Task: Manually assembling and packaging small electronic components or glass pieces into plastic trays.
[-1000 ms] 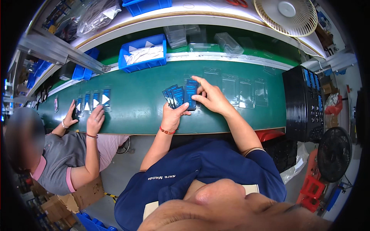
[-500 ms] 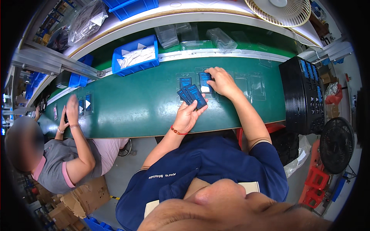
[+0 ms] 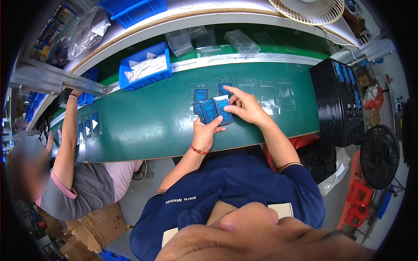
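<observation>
My left hand [image 3: 203, 135] grips a fan of several flat black packs [image 3: 208, 111] with blue print. Just right of the fan is my right hand [image 3: 249, 109], its index finger stretched out and its thumb at the edge of the front pack [image 3: 222, 107]. Behind the fan, one printed pack [image 3: 200, 95] lies in a clear plastic tray. Another pack [image 3: 224, 88] sits in the neighbouring tray, partly hidden by my right fingers. More clear trays [image 3: 286, 95] continue the row to the right, with no packs showing in them.
A blue bin [image 3: 146, 78] of white pieces stands at the back of the green table [image 3: 143, 117]. Clear plastic boxes [image 3: 242, 42] rest behind the rail. Stacked black trays [image 3: 333, 104] rise at the right end. At the left, a co-worker [image 3: 78, 187] sits beside similar filled trays.
My right hand has left the pack in the second tray and come back toward the fan. My left hand's fan is spread wider. The co-worker has reached one arm toward the back.
</observation>
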`<control>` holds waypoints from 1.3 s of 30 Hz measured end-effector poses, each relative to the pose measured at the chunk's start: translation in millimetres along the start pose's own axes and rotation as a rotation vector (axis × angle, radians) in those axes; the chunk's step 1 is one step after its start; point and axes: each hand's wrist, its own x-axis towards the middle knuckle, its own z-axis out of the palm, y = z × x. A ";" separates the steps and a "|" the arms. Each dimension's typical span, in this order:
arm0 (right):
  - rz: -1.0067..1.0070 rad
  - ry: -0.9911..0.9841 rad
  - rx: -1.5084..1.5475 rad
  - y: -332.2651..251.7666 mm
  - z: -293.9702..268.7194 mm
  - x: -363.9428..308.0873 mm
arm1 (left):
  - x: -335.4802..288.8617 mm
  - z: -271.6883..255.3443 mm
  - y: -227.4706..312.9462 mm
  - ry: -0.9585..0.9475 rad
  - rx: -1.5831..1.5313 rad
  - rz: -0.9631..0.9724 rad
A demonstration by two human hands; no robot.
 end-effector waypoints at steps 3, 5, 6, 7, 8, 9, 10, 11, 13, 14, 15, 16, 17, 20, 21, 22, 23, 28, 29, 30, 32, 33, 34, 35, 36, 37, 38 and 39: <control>0.026 -0.015 0.191 18.1 0.9 -13.2 | 3.3 5.6 -4.0 -0.078 0.104 -0.007; -0.017 0.179 0.385 34.5 -17.0 -11.9 | 2.8 12.5 -2.2 -0.192 -0.070 -0.146; 0.065 0.253 0.332 38.6 -32.1 -9.2 | 6.2 10.1 -4.9 -0.276 -0.092 -0.200; 0.105 0.301 0.209 45.7 -47.4 -6.7 | 6.4 12.8 -7.1 -0.281 -0.089 -0.207; 0.141 0.301 0.055 45.9 -54.8 -3.4 | 7.0 17.5 -10.2 -0.319 -0.183 -0.263; 0.177 0.296 -0.100 45.5 -59.0 -2.6 | 7.2 21.6 -13.1 -0.354 -0.278 -0.317; 0.139 0.270 -0.202 45.7 -57.5 -2.6 | 9.4 22.7 -17.3 -0.363 -0.286 -0.325; 0.102 0.241 -0.303 44.4 -54.2 -2.2 | 11.1 23.6 -20.4 -0.362 -0.285 -0.328; 0.056 0.211 -0.402 36.0 -52.2 -5.4 | 11.2 24.7 -24.8 -0.320 -0.236 -0.280; 0.052 0.223 -0.509 30.7 -50.5 -8.9 | 10.3 25.1 -25.6 -0.320 -0.237 -0.280; 0.047 0.235 -0.615 28.0 -48.8 -12.5 | 9.9 25.8 -26.0 -0.317 -0.214 -0.266; 0.017 0.241 -0.683 28.6 -48.1 -14.2 | 10.5 27.1 -26.1 -0.314 -0.190 -0.255; 0.020 0.241 -0.682 29.6 -46.6 -15.1 | 10.5 28.2 -26.8 -0.313 -0.190 -0.258; -0.014 0.224 -0.964 30.2 -42.9 -16.8 | 10.5 31.0 -29.3 -0.307 -0.172 -0.239; -0.007 0.232 -0.968 30.3 -42.3 -17.4 | 11.1 29.4 -30.6 -0.291 -0.167 -0.232; -0.076 0.272 -0.989 30.5 -42.5 -16.9 | 11.7 29.9 -30.9 -0.278 -0.164 -0.225; -0.144 0.311 -1.012 29.0 -42.7 -16.3 | 10.6 30.7 -31.0 -0.292 -0.163 -0.230; 0.066 0.219 0.114 13.1 -28.1 -39.8 | 7.6 34.5 -28.3 -0.340 0.052 -0.158; 0.098 0.186 0.241 20.0 -23.8 -45.5 | 7.0 38.7 -25.8 -0.396 0.119 -0.162; 0.086 0.214 0.278 21.4 -27.9 -50.2 | 5.4 44.5 -25.0 -0.427 0.133 -0.185; 0.110 0.316 0.283 24.2 -47.2 -55.5 | 9.0 50.4 -26.5 -0.450 0.077 -0.252; 0.025 0.417 0.223 34.1 -60.7 -53.0 | 11.2 52.9 -27.1 -0.461 0.016 -0.314; 0.077 0.450 0.176 44.4 -77.9 -52.1 | 14.1 56.7 -28.5 -0.491 -0.028 -0.366; 0.130 0.481 0.126 52.7 -91.6 -51.9 | 16.7 60.6 -34.8 -0.498 -0.026 -0.372; 0.134 0.487 0.124 58.6 -96.9 -51.8 | 19.4 63.5 -44.1 -0.493 -0.055 -0.405; 0.196 0.430 -0.005 58.3 -100.9 -47.8 | 22.4 67.5 -50.0 -0.485 -0.083 -0.433; 0.258 0.369 -0.133 56.8 -103.0 -45.1 | 24.4 69.9 -54.7 -0.462 -0.084 -0.465; 0.279 0.300 -0.293 53.2 -104.9 -46.7 | 25.1 71.4 -58.8 -0.462 -0.085 -0.465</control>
